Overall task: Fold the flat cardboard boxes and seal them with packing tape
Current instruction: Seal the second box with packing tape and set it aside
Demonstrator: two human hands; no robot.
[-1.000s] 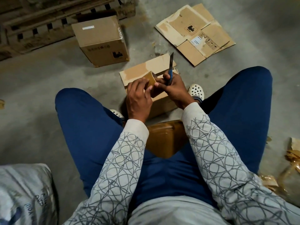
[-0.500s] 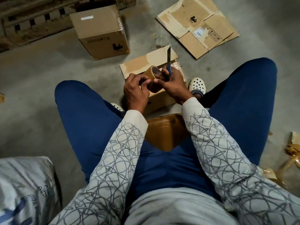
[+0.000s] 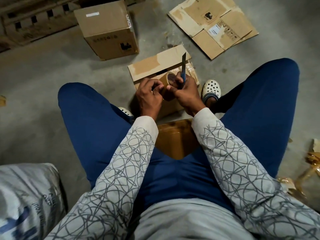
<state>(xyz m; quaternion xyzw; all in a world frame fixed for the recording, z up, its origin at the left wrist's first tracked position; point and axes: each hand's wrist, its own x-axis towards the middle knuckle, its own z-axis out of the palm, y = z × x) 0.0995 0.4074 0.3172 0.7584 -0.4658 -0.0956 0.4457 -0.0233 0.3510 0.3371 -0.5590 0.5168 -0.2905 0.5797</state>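
Note:
I sit with knees apart over an open cardboard box (image 3: 152,66) whose far flap lies back. Above it my right hand (image 3: 187,90) grips a brown roll of packing tape (image 3: 166,80) together with a blue utility knife (image 3: 183,68), blade pointing away from me. My left hand (image 3: 149,96) pinches at the roll's near edge with curled fingertips. A flat, unfolded cardboard box (image 3: 213,25) lies on the floor at the far right. A folded, closed box (image 3: 107,26) stands at the far left.
A tape-covered brown seat (image 3: 174,137) shows between my thighs. A grey sack (image 3: 26,201) sits at the lower left. Crumpled tape scraps (image 3: 310,163) litter the floor at the right edge. Wooden pallets (image 3: 34,16) line the far left. Bare concrete floor (image 3: 43,70) lies to my left.
My left fingers have shifted on the roll and now pinch its near edge. Both hands stay together over the open box; the knife still points away.

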